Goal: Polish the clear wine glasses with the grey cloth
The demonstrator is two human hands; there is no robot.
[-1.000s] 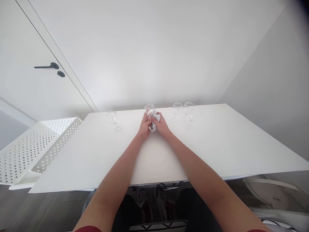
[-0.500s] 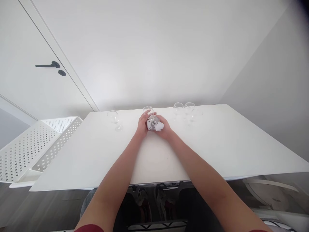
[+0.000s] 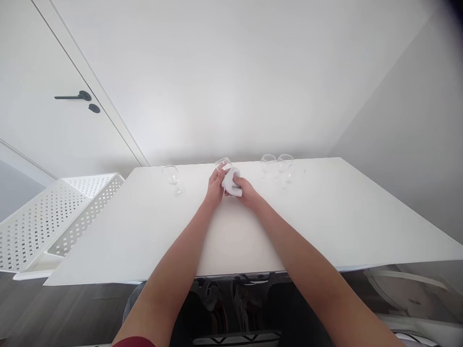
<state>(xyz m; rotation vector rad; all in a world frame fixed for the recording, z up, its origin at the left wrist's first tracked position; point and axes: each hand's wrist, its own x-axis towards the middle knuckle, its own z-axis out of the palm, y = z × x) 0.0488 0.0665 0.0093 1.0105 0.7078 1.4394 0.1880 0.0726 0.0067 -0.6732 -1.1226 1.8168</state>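
Over the far middle of the white table (image 3: pixel 152 231), my left hand (image 3: pixel 216 187) is closed around a clear stemmed glass (image 3: pixel 223 164). The glass's bowl tilts up past my fingers, and its stem and foot are mostly hidden. My right hand (image 3: pixel 247 192) grips a white cloth (image 3: pixel 232 183), pressed against the lower part of the glass, with the thumb on top. To the left stands another stemmed glass (image 3: pixel 170 175). Three more stand in a group on the right: one glass (image 3: pixel 268 164), a second (image 3: pixel 285 163) and a third (image 3: pixel 296 173).
A white perforated rack or basket (image 3: pixel 39 226) stands against the table's left end. Behind the table rises a plain wall (image 3: pixel 231 82). At the upper left is a door with a dark handle (image 3: pixel 74 97). A round pale object (image 3: pixel 405 291) lies below the table's right front edge.
The cloth has turned from a bunched grey-and-white wad to a smooth white fold. My right hand's thumb now lies over it, and the held glass has tilted slightly.
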